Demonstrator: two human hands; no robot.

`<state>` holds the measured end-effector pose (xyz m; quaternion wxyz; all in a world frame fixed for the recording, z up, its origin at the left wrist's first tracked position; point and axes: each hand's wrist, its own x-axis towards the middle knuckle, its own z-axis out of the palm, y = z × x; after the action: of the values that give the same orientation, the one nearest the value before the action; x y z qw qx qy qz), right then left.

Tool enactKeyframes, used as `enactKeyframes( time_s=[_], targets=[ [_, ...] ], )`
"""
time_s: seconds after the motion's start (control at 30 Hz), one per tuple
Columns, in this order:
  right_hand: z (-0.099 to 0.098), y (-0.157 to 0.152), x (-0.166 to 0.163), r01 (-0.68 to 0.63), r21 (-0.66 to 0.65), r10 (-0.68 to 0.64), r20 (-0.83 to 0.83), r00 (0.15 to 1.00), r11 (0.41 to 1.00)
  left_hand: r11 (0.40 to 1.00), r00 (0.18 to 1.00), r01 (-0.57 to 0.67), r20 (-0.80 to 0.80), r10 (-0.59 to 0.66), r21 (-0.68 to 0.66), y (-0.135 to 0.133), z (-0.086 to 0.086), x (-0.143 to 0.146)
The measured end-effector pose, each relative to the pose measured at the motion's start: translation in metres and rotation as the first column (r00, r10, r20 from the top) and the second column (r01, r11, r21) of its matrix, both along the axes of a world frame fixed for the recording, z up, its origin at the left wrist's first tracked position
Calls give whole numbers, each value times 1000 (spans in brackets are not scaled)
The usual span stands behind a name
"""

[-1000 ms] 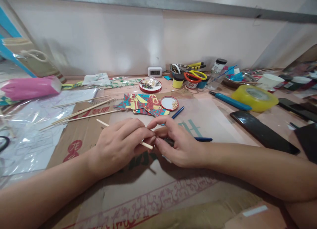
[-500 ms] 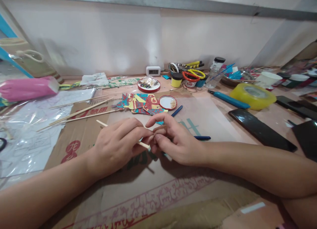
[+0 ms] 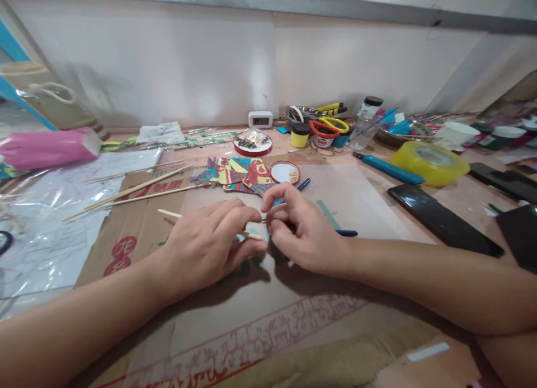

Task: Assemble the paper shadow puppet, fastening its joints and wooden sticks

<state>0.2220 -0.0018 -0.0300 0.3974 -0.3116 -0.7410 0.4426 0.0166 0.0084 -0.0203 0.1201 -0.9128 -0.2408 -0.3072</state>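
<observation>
My left hand is closed round a pale thin stick; one end juts out behind the knuckles and the other shows beneath the index finger. My right hand is curled in a pinch just to the right, its fingertips very near those of the left. Whatever it grips is too small and hidden to name. Beyond the hands lies a painted cut-out figure in red, yellow and blue with small metal fasteners. Beside it sits a red-rimmed lid with small gold pieces.
Thin sticks lie across cardboard on the left. A second lid holds beads. At right are a blue cutter, yellow tape and a black phone. Pens lie behind my right hand; scissors and jars stand at the back.
My hands have moved slightly apart at the fingertips. The stick in my left hand has tilted, its near end rising a little, and my right hand has curled and shifted right.
</observation>
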Motion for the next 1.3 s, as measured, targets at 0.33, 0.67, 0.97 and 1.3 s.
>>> enactKeyframes(
  time_s=[0.33,0.67,0.97,1.3],
  targets=[
    [5,-9,-1,16,151,-20,25,999,988,986,998,54,46,-48,-160,3,-5,6],
    [5,-7,-1,42,173,-54,66,996,984,974,999,38,40,-29,-224,2,-5,7],
    [5,-6,-1,95,364,-181,210,961,927,984,998,-64,0,65,-166,-2,-6,6],
    [9,1,3,69,501,-237,279,930,863,987,997,-49,-68,39,-152,0,-3,8]
  ],
)
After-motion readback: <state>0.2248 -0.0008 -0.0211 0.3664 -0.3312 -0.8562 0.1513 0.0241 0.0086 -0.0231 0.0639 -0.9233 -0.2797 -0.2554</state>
